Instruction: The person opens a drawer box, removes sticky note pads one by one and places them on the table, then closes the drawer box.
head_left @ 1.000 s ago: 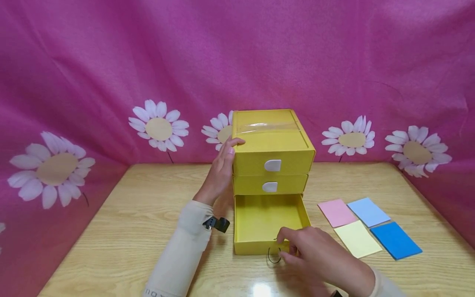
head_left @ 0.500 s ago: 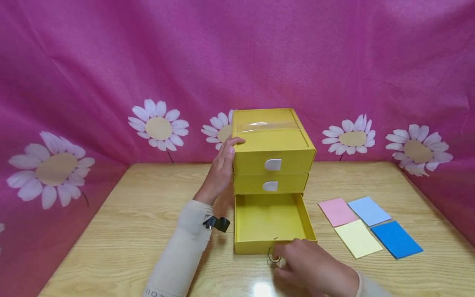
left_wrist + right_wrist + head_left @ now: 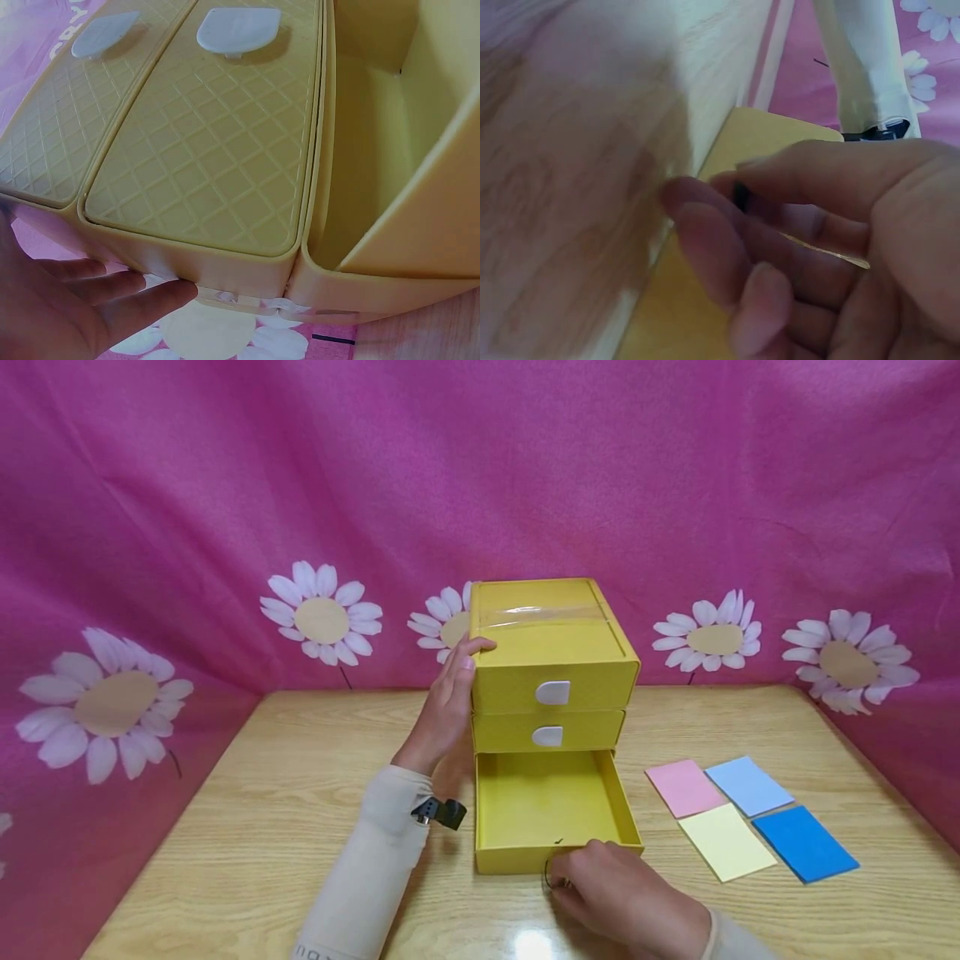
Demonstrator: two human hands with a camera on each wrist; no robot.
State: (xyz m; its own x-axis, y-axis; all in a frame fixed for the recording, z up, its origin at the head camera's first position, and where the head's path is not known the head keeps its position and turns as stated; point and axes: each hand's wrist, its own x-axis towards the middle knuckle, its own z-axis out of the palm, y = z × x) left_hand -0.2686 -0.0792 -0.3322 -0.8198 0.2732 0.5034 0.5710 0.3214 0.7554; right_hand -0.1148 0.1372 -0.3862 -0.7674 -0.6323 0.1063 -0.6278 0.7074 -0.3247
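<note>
A yellow chest of drawers [image 3: 551,647] with clear tape across its top stands mid-table. Its upper two drawers are closed, each with a white tab. The bottom drawer [image 3: 510,861] is pulled out, showing a bare inside except for a small dark mark near the front. My left hand [image 3: 446,714] rests against the chest's left side, one finger over the top edge; in the left wrist view its fingers [image 3: 150,306] look straight. At the bottom drawer's front, my right hand [image 3: 618,889] pinches a thin black wire loop [image 3: 548,877], mostly hidden behind the fingers.
Right of the chest lie several flat pads of paper: pink [image 3: 685,787], light blue [image 3: 750,786], pale yellow [image 3: 727,843] and dark blue [image 3: 806,844]. A pink cloth [image 3: 555,485] with daisies hangs behind the wooden table [image 3: 225,860].
My right hand has moved left and slightly down from the drawer's front edge, and its fingers have closed on the black wire loop. My left hand and the chest have stayed put.
</note>
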